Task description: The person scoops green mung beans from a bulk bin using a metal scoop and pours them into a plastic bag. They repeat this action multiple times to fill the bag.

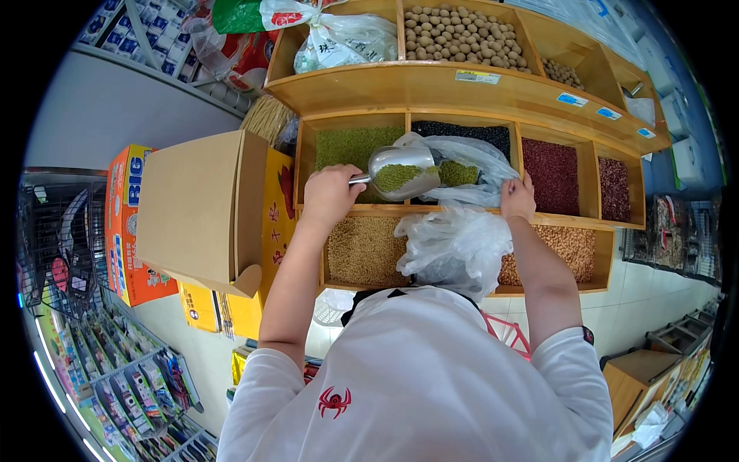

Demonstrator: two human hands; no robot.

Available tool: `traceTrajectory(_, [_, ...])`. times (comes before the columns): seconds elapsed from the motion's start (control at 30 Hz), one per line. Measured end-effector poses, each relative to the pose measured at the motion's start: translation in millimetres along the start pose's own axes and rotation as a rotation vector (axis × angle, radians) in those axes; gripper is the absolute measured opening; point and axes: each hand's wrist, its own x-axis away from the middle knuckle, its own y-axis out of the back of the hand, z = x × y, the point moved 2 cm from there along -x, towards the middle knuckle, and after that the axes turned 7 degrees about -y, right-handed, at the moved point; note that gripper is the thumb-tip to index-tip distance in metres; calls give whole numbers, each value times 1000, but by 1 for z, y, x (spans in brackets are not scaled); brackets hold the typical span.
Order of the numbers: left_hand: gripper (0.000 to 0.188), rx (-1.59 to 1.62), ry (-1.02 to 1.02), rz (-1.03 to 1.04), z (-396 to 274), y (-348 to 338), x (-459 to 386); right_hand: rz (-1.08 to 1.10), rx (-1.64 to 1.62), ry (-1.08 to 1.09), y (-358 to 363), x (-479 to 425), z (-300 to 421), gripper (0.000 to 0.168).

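My left hand (pixel 333 192) grips the handle of a shiny metal scoop (pixel 413 156), which carries green mung beans (pixel 397 175). The scoop's front end reaches into the mouth of a clear plastic bag (pixel 491 164). More mung beans (pixel 459 172) lie inside the bag, just beyond the scoop. At the bag's right edge, my right hand (pixel 518 197) pinches the plastic beside the wooden divider. Below the scoop and bag are a compartment of mung beans (pixel 352 141) on the left and one of black beans (pixel 462 130), partly covered by the bag.
Dark red beans (pixel 548 173) fill a compartment to the right. Crumpled plastic bags (pixel 456 248) lie over the near bins, between yellowish beans (pixel 366 248) and tan peanuts or beans (pixel 563 248). A raised wooden shelf (pixel 404 84) runs behind. A cardboard box (pixel 187 208) stands at left.
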Motion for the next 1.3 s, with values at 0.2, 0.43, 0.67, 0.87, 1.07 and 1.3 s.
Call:
traceTrajectory(0.2, [21, -44, -18, 7, -5, -2, -2, -28, -7, 16, 0, 1, 1, 29])
traceTrajectory(0.43, [22, -139, -46, -63, -11, 11, 0, -36, -3, 24, -2, 1, -1, 28])
traceTrajectory(0.67, [24, 136, 71, -192, 29, 13, 9, 18, -2, -6, 2, 0, 3, 28])
traceTrajectory(0.87, [27, 140, 371, -232, 87, -23, 34, -8, 8, 9, -1, 0, 0, 28])
traceTrajectory(1.07, [24, -156, 475, 90, 110, -61, 31, -3, 22, -16, 2, 2, 4, 28])
traceTrajectory(1.3, [23, -62, 522, 230, 120, -110, 9, -36, 14, 24, -2, 0, 1, 28])
